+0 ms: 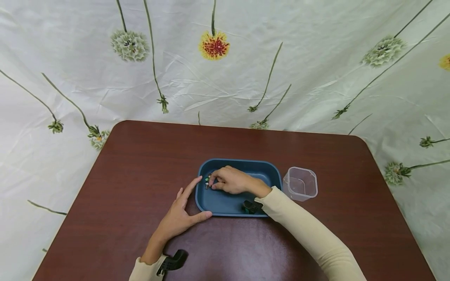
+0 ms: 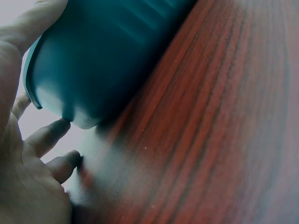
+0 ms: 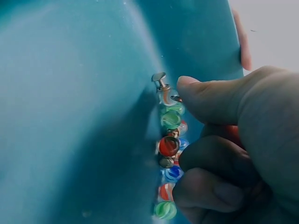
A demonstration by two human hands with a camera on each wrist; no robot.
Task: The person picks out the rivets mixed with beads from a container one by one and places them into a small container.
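A row of glass marbles in green, red and blue lies along the left end of the blue tray. Small metal pieces sit among them, one with a flat head on a short stem. My right hand is inside the tray, fingers curled, thumb and fingertips against the marbles; its palm side is hidden, so any grip cannot be made out. At the tray's near left corner, my left hand touches the outside with thumb and fingers spread and mostly straight.
A clear plastic box stands just right of the tray. Both are on a dark reddish-brown table. Behind it hangs a white flower-print cloth. Each wrist wears a black camera mount.
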